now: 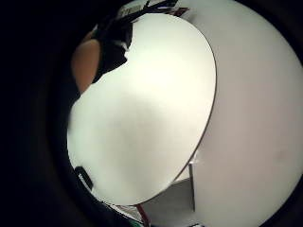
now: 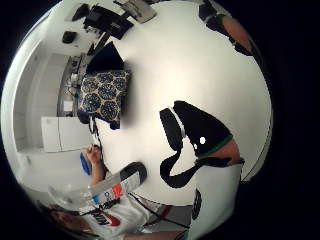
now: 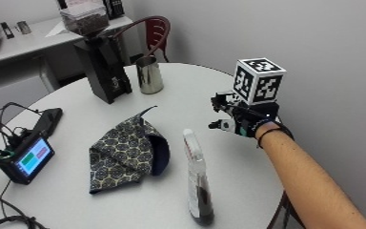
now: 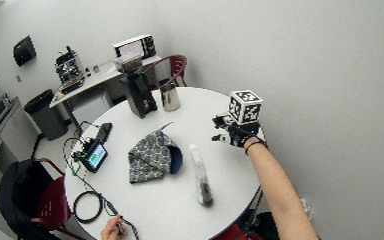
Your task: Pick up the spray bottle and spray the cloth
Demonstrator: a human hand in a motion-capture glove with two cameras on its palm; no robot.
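Round white desk (image 3: 246, 181) against a grey wall. Spray bottle (image 3: 197, 183) lies on its side near the front edge; patterned cloth (image 3: 127, 152) beside it; gloved right hand's grip (image 3: 246, 121) hovers beyond, holding nothing, finger spread indiscernible.

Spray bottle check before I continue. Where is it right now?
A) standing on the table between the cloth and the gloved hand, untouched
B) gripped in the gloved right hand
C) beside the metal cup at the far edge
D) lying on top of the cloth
A: in the outside view the spray bottle stands upright on the table, the patterned cloth on one side of it and the gloved right hand on the other, apart from it.
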